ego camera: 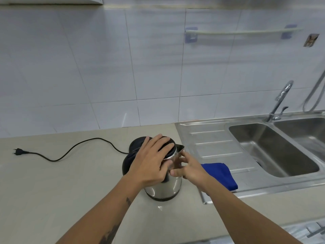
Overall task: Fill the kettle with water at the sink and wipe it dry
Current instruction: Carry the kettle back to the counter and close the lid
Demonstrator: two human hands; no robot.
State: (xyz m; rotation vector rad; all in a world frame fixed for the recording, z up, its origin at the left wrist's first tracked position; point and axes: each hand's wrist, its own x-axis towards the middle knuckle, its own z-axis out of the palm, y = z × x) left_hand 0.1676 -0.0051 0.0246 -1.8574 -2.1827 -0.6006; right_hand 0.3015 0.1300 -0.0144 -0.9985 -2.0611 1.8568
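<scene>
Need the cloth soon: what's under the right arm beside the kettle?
A folded blue cloth lies on the sink's draining board, right of the kettle. The right hand and forearm cover its near left end.

silver kettle (pixel 164 186) black lid; blue cloth (pixel 222 174); beige counter (pixel 70 187); black cord (pixel 70 152).

Worktop (pixel 52 182) left of kettle (pixel 163 187): open, only black cord (pixel 70 152) trailing toward back edge. Right: blue cloth (pixel 223 175) on drainboard (pixel 211 143); tap (pixel 279 101) stands behind sink basin (pixel 274 148).
</scene>
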